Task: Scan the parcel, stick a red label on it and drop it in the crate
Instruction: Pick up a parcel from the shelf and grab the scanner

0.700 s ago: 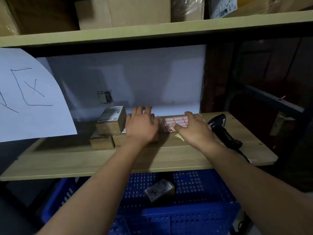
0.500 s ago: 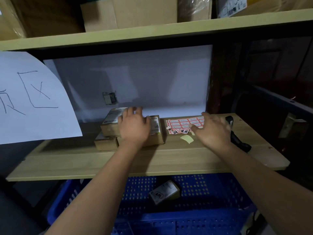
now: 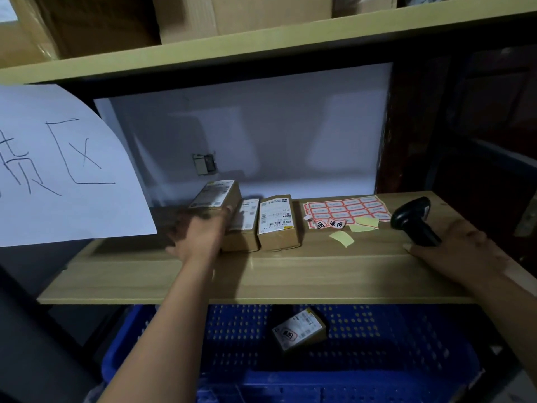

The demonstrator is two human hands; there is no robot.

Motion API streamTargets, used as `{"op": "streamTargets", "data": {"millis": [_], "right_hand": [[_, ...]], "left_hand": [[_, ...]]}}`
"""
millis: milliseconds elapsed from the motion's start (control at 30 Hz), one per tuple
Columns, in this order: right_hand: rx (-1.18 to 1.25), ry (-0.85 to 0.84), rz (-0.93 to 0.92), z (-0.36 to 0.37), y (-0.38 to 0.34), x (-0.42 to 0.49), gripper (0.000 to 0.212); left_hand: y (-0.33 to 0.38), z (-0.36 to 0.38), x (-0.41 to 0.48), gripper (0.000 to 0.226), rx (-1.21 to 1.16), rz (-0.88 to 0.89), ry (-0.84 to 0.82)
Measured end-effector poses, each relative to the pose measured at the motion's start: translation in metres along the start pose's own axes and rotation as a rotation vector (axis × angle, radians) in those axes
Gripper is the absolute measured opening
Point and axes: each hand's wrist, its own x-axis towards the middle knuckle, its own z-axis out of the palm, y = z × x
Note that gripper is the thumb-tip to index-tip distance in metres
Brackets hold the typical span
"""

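A person's two bare forearms reach forward over a pale, smooth wooden shelf [image 3: 290, 274] with a visible grain. The left hand [image 3: 197, 237] is motion-blurred, fingers spread and loosely curled against the front of a small stack of brown cardboard parcels [image 3: 216, 196]; whether it actually grips one cannot be told, since the hand hides the lower box. Just right of the stack lie two more rectangular cardboard parcels, a middle one [image 3: 245, 225] partly hidden by the left hand and a fully visible parcel [image 3: 277, 222] with a white printed shipping label on top; its text is too small to read. Further right lies a flat sheet of red-bordered labels [image 3: 347, 209], rows of small rounded rectangles, with several peeled yellow backing scraps [image 3: 342, 237] beside and partly on it. The right hand [image 3: 453, 248] is closed around the handle of a black, glossy plastic barcode scanner [image 3: 414, 218], whose head points toward the label sheet; the hand covers the lower handle. Below the shelf sits a blue perforated plastic crate [image 3: 377, 373], its edges cut off by the shelf and the frame's bottom, holding one cardboard box [image 3: 299, 330] that bears a red label. At left hangs a curved white paper sign [image 3: 58, 175] with handwritten strokes, cut off at the frame's edge. A white board [image 3: 276, 126] backs the shelf.
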Motion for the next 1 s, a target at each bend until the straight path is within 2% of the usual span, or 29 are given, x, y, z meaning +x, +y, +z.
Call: {"op": "streamTargets", "data": {"millis": [100,200,267,400,500,567,633,733,800,867,1000], "right_hand": [[0.005,-0.029,-0.046,0.004,0.001,0.003,0.113],[-0.002,-0.019,-0.120,0.006,-0.003,0.010,0.112],[0.011,-0.026,-0.150,0.004,-0.008,0.015,0.103],[0.010,-0.036,-0.250,-0.001,-0.019,0.020,0.055],[0.025,-0.048,-0.235,0.002,-0.018,0.029,0.044],[0.043,-0.048,-0.241,0.002,-0.018,0.030,0.040],[0.063,-0.053,-0.256,-0.001,-0.017,0.026,0.026],[0.092,-0.012,-0.278,0.000,-0.012,0.026,0.021],[0.115,0.030,-0.287,0.002,-0.010,0.029,0.027],[0.146,0.032,-0.271,0.002,-0.010,0.030,0.033],[0.194,0.021,-0.267,-0.004,-0.015,0.024,0.038]], "left_hand": [[0.008,-0.005,-0.022,0.103,-0.066,0.077,0.153],[0.012,-0.006,-0.044,0.089,-0.423,0.311,0.254],[0.017,-0.006,-0.060,0.090,-0.740,0.367,0.197],[0.032,0.004,-0.092,0.078,-1.296,0.218,-0.088],[0.037,0.012,-0.107,0.081,-1.437,0.166,-0.266],[0.037,0.016,-0.109,0.087,-1.493,0.154,-0.314],[0.038,0.018,-0.111,0.093,-1.570,0.126,-0.331],[0.042,0.019,-0.117,0.089,-1.589,0.139,-0.318],[0.042,0.023,-0.115,0.065,-1.543,0.147,-0.245],[0.038,0.025,-0.113,0.053,-1.388,0.200,-0.138],[0.024,0.029,-0.106,0.063,-0.894,0.422,0.074]]}}
